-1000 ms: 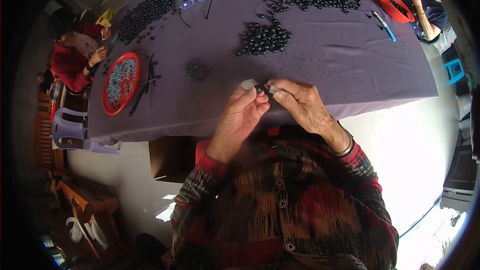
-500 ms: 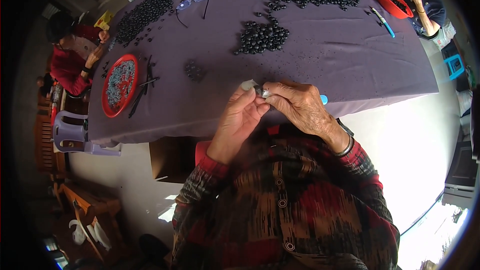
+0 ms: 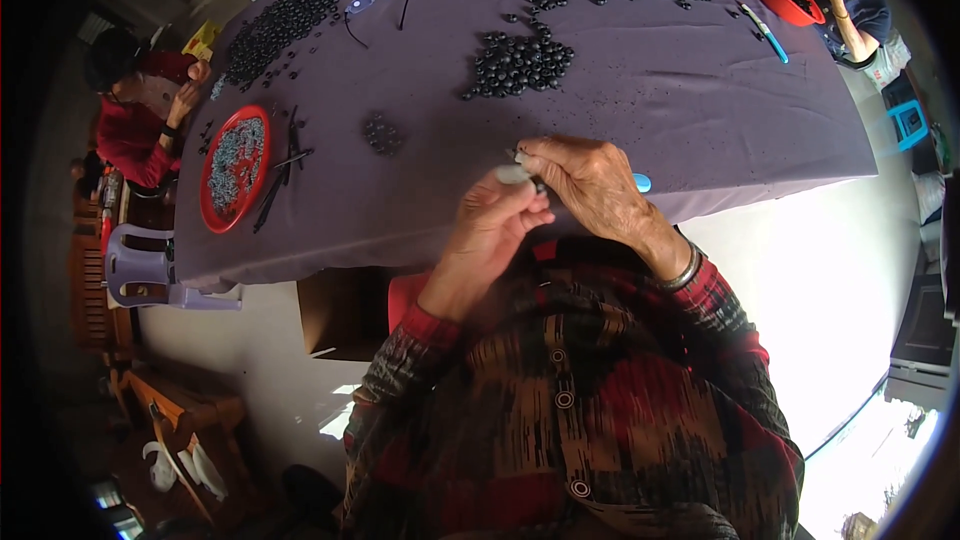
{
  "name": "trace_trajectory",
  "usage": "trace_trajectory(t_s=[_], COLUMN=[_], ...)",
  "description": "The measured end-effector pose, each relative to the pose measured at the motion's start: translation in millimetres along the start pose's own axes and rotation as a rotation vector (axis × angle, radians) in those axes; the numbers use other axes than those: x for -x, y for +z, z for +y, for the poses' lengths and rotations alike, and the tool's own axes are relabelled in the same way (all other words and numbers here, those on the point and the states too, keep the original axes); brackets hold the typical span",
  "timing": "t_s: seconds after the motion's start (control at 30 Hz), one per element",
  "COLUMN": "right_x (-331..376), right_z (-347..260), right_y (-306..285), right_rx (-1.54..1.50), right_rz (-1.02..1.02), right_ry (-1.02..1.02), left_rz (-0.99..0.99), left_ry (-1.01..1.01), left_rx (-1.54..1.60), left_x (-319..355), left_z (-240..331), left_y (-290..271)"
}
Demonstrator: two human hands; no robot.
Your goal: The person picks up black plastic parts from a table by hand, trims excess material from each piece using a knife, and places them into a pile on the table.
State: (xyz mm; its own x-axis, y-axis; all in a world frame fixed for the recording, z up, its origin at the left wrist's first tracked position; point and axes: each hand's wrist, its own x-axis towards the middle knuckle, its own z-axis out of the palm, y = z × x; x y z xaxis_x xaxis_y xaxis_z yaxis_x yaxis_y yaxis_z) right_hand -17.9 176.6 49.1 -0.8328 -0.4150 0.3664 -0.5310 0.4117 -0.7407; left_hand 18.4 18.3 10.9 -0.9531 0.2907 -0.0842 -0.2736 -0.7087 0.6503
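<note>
While the left hand (image 3: 495, 225) pinches a pale tool (image 3: 513, 174), the right hand's (image 3: 590, 185) closed fingers steady a small black bead (image 3: 540, 183) against it, likely for fitting.

A purple cloth-covered surface (image 3: 640, 90) fills the room's middle. A pale plastic chair (image 3: 150, 270) stands at its left. Bright daylight washes the light floor (image 3: 850, 300).

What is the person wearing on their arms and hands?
Both arms are in long sleeves of a dark woven fabric patterned in red, black and brown, with red cuffs. The garment closes with round buttons down the front. The right hand has a silvery metal bangle at the wrist. The left hand is bare, with no gloves or rings visible.
</note>
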Motion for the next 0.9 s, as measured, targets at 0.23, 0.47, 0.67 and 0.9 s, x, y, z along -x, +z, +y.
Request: trace_trajectory(t_s=[0.23,0.47,0.67,0.9], right_x=[-5,0,-1,-5], right_z=[9,5,5,-8], right_y=[-15,-15,-2,-9], right_rx=[-0.03,-0.41,-0.749,-0.86], right_rz=[-0.069,-0.128,-0.159,-0.179], right_ry=[0.134,0.114,0.247,0.446], left_rz=[-0.048,-0.135,-0.129,-0.17], left_ry=[-0.001,-0.037,-0.104,-0.139], left_rx=[0.13,0.156,0.1,0.178], left_x=[-2,-5,-6,-7], left_z=[7,6,3,1], left_y=[-9,-11,-12,-16])
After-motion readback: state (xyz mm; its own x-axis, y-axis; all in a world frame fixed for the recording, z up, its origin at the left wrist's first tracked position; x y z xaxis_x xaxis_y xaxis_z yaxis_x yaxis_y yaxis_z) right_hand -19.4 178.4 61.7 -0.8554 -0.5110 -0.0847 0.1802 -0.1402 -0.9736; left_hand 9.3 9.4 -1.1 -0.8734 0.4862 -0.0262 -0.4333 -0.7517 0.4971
